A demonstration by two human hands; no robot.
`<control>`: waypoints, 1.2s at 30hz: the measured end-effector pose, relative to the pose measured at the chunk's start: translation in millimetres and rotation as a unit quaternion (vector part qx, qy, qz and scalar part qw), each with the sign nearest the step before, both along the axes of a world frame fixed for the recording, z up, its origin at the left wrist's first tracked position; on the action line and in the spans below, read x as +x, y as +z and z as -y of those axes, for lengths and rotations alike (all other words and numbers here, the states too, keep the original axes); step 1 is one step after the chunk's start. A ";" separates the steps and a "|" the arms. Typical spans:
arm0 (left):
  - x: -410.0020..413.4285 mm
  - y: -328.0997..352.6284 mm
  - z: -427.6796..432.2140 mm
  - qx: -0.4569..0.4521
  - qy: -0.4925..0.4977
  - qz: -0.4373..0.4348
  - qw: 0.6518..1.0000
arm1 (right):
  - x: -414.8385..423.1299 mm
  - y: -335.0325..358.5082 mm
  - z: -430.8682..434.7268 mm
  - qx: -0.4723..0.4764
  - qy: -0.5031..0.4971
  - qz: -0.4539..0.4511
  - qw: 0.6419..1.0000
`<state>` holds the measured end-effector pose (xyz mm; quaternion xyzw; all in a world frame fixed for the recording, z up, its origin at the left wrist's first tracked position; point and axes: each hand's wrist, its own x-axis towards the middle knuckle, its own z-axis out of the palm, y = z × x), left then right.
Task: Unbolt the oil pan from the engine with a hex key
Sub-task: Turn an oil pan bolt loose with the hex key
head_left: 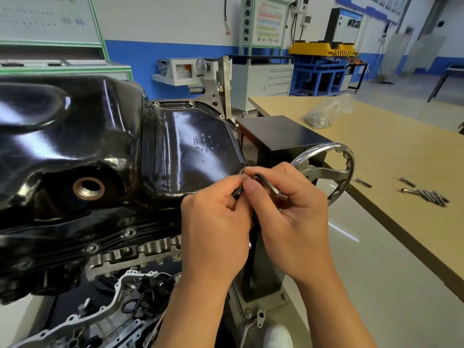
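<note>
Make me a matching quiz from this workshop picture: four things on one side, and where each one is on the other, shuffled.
Things:
1. oil pan
2. hex key
3. loose bolts
4. plastic bag

Places:
A. far back on the table
B. on top of the engine
C. pinched between the left hand and the right hand
D. on the near part of the table

Pairs: 1-B, 2-C, 3-D, 4-A
</note>
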<state>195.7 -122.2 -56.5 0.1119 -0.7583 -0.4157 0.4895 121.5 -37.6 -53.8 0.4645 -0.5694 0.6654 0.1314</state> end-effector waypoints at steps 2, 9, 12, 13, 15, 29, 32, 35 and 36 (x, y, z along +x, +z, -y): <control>-1.4 -1.3 -2.5 0.017 0.011 -0.006 1.000 | 1.1 0.2 1.1 -0.022 -0.029 0.011 0.999; -4.5 -2.1 -3.4 0.012 0.038 -0.009 0.999 | -1.0 1.8 -0.7 -0.053 -0.035 0.012 0.998; 0.0 -0.1 -0.4 -0.007 -0.003 0.010 1.000 | -3.0 1.0 -2.2 -0.037 -0.020 0.013 0.999; 1.8 0.5 0.9 -0.013 -0.017 0.017 1.000 | -4.0 0.5 -2.9 -0.030 -0.017 0.012 0.999; 4.1 0.9 2.9 -0.022 -0.031 0.022 0.999 | -5.1 -0.6 -3.5 -0.013 -0.011 0.010 1.000; 0.4 -0.6 -0.4 -0.027 0.016 0.007 1.000 | -4.1 -1.1 -2.6 -0.050 -0.043 0.050 0.997; 1.5 -0.1 0.6 -0.035 0.006 0.004 0.999 | -4.0 -0.8 -3.7 -0.044 -0.030 0.035 0.998; 1.2 0.4 -0.1 -0.037 -0.017 0.006 0.999 | -4.3 -0.6 -5.1 -0.025 -0.016 0.019 0.999; 0.9 0.5 -0.1 -0.040 -0.019 0.006 0.999 | -4.4 -0.7 -5.3 -0.018 -0.012 0.012 1.000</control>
